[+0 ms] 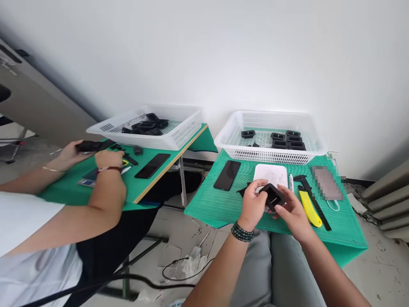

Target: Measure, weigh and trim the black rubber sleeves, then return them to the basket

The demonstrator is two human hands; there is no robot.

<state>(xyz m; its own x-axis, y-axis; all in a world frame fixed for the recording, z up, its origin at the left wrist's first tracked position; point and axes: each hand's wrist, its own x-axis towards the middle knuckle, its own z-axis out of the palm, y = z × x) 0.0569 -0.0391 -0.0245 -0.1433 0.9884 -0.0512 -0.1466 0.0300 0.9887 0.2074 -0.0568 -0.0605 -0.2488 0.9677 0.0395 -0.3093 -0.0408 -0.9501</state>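
Note:
Between my two hands, over the near part of the green-covered table, is a black rectangular frame-like part with an opening in its middle. My left hand grips its left side, thumb on the upper face. The right side is held by my right hand, fingers curled around the edge. Behind the part lies a white tray, partly covered by my hands. Another black piece shows beside my left hand. Just right of my right hand lie a yellow utility knife, a black caliper and a white marker.
A white basket with several black parts stands at the back. A black phone lies left, a blurred-out item right. At the left table, a co-worker's hands handle black items near another basket. Cables lie on the floor.

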